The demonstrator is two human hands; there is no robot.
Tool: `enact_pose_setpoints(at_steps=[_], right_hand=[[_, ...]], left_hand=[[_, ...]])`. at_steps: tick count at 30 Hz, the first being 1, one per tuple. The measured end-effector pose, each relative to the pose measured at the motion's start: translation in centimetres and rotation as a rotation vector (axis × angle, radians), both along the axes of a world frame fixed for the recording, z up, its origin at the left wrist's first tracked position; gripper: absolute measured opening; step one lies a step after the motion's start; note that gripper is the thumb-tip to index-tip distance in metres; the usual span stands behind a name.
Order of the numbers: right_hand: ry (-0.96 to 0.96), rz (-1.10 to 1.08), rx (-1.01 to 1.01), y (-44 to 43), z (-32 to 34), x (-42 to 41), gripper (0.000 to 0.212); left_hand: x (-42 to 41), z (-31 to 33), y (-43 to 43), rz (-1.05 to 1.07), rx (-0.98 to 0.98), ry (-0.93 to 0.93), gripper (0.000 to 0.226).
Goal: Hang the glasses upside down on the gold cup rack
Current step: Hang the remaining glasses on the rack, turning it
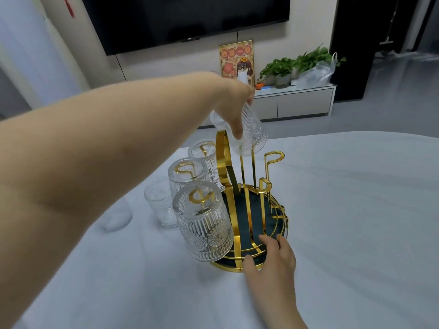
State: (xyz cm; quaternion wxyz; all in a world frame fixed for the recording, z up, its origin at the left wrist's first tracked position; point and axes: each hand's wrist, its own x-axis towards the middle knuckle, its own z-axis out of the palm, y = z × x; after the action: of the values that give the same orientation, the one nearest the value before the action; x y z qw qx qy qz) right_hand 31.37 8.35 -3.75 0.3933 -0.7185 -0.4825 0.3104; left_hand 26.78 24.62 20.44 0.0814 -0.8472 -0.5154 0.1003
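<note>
The gold cup rack [268,188] with a dark round base stands on the white table. Three embossed clear glasses hang upside down on its left pegs: the nearest glass [204,224], a middle glass [187,174] and a far glass [204,150]. My left hand [235,100] grips a fourth glass [249,134] upside down, its mouth over the top of a tall rear peg. My right hand [273,257] rests on the rack's front rim, holding the base. An upright glass [161,203] stands on the table left of the rack.
Another clear glass [117,214] stands at the far left, partly behind my forearm. Two gold pegs [273,157] on the rack's right carry nothing. Beyond the table are a TV cabinet with plants [285,67] and a wall-mounted screen.
</note>
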Motion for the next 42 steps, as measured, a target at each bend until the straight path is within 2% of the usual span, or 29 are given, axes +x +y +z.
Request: enact_pose_setpoints(at_steps=[11,16,18,22,26,29,32,36,42], right_hand=[[-0.015,0.012,0.007,0.1,-0.3,0.3,0.045],[0.001,0.014,0.015,0.0,-0.2,0.2,0.044],[0.003,0.016,0.015,0.0,-0.1,0.2,0.044],[0.016,0.012,0.025,0.1,-0.1,0.2,0.043],[0.03,0.008,0.03,-0.1,0.1,0.2,0.042],[0.034,0.012,0.023,-0.1,0.2,0.2,0.042],[0.015,0.009,0.013,-0.2,0.4,0.1,0.043],[-0.001,0.01,-0.001,-0.2,0.6,0.0,0.043],[-0.01,0.024,0.002,-0.3,0.7,-0.2,0.043]], left_hand=[[0.7,-4.3,1.5,-0.026,-0.171,0.023,0.08],[0.8,-4.4,1.6,-0.008,-0.203,0.069,0.081],[0.2,-3.8,1.6,0.032,-0.264,0.021,0.077],[-1.3,-2.9,1.0,0.04,-0.316,-0.226,0.058],[-4.1,-2.8,-1.2,-0.045,-0.078,-0.613,0.034],[-7.7,-4.0,-3.3,0.006,0.022,-0.906,0.025],[-11.9,-6.2,-5.4,0.096,0.121,-1.12,0.016],[-17.2,-10.4,-7.8,0.324,0.324,-1.311,0.016],[-22.1,-16.1,-9.7,0.643,0.554,-1.459,0.02]])
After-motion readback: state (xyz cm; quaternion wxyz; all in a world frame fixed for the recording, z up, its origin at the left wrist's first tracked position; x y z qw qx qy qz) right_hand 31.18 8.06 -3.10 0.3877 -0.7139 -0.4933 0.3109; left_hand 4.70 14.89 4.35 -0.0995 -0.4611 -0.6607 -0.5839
